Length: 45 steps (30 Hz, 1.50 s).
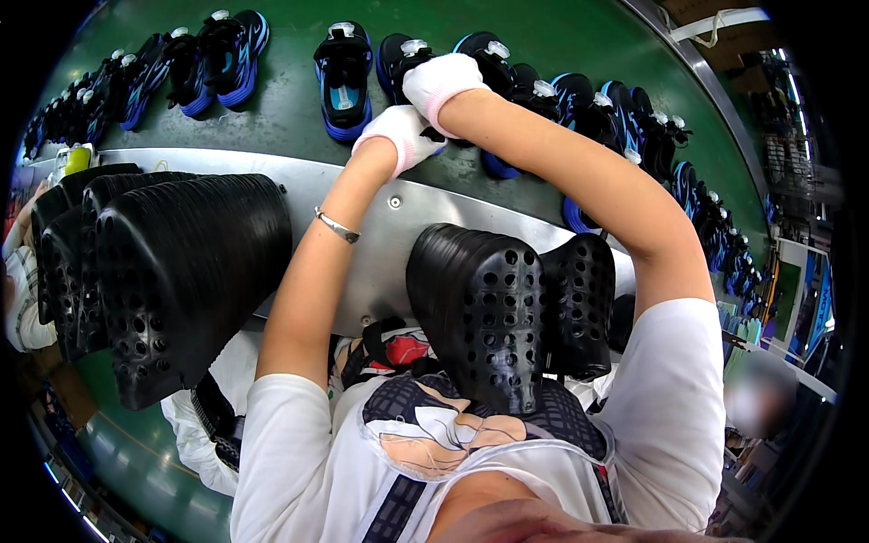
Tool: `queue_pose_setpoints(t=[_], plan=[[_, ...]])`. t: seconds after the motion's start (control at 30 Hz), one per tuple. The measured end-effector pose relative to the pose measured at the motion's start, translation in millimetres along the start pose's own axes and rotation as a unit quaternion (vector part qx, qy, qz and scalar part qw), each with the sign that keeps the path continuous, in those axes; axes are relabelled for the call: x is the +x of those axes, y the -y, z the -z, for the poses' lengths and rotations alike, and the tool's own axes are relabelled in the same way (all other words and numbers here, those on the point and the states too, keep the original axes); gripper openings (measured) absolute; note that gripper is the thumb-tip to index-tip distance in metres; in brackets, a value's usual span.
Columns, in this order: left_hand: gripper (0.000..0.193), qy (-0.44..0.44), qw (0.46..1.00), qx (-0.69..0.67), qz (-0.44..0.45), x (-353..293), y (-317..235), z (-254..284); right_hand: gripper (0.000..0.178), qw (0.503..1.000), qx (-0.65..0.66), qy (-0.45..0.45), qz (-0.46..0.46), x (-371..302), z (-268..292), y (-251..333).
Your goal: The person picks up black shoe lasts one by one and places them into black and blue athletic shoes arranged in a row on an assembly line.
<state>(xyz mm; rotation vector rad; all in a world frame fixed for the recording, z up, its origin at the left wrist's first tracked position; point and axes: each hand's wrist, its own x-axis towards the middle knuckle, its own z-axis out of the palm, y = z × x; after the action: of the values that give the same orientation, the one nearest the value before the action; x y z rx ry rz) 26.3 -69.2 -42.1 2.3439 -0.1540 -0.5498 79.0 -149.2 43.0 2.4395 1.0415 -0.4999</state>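
Observation:
My left hand (405,138) and my right hand (451,83) both wear white gloves with pink cuffs. They meet over a black and blue sneaker (391,65) on the green belt. The left is closed on the shoe's near end, and the right curls over its middle. Most of the fingers are hidden behind the gloves, and the hands cover much of the shoe. A clear plastic piece (414,48) shows at its far end. Just left stands another black sneaker (344,80) with a blue sole; to the right, one more sneaker (489,56) sits close to my right hand.
Rows of sneakers (237,59) line the green belt (290,118) on both sides. A metal ledge (362,213) runs along its near edge. Nested black perforated shoe-shaped shells (195,244) stand at left; more shells (480,308) stand before my chest. Another person's sleeve (32,299) shows at far left.

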Motion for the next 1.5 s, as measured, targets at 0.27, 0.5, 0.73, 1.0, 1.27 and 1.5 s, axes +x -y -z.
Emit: queue_pose_setpoints(t=[0.27,0.5,0.73,1.0,1.27,1.5], plan=[[0.037,-0.073,0.996,0.032,0.027,-0.2,-3.8,-14.3,0.029,1.0,0.006,0.002,0.013,6.7,-5.7,-4.4],[0.047,-0.143,0.987,0.071,-0.032,-0.9,17.9,-13.2,0.032,0.975,0.191,-0.105,0.036,-44.0,-10.5,-48.8],[0.052,-0.163,0.976,0.143,-0.017,9.8,52.8,14.2,0.035,0.918,0.255,-0.207,-0.222,-245.3,-70.7,-126.7],[0.052,-0.253,0.924,0.281,0.058,8.2,67.3,30.8,0.04,0.782,0.264,-0.147,-0.545,-441.2,-173.8,-145.5],[0.054,-0.296,0.888,0.352,0.013,-11.4,57.9,21.9,0.076,0.762,0.322,-0.05,-0.56,-410.0,-262.3,-163.6],[0.056,-0.271,0.934,0.233,-0.019,-12.3,92.1,24.1,0.071,0.775,0.331,-0.053,-0.536,-418.8,-274.2,-154.0]])
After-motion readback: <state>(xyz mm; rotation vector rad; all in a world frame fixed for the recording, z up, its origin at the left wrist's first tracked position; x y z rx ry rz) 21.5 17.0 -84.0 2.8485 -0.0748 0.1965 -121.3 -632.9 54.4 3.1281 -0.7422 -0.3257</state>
